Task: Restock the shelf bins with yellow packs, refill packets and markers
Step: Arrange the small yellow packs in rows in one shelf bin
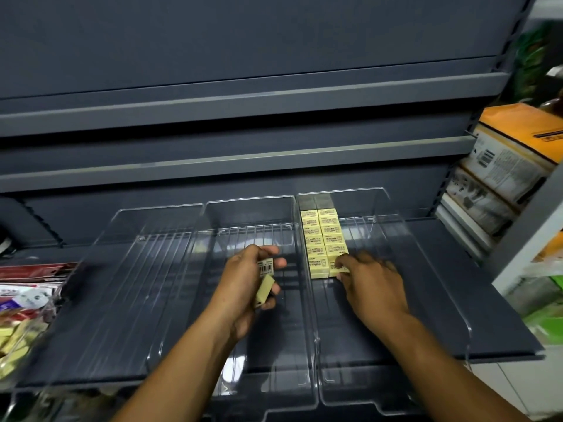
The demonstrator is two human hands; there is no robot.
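Fingers on L [279,263] clamp 2 yellow packs [264,289] over mid bin [249,206]; R fingers [343,264] pinch row's front pack [334,271].

so just two bare arms [189,360] in shot, uncovered right down to the bottom edge; left hand [248,281] bare as well; right hand [373,284] same, bit blurry around the fingers tbh

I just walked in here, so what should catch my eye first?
Two neat rows of yellow packs in the right clear bin, on its left side, where the right hand pinches the front pack. The left hand holds two more packs over the middle bin.
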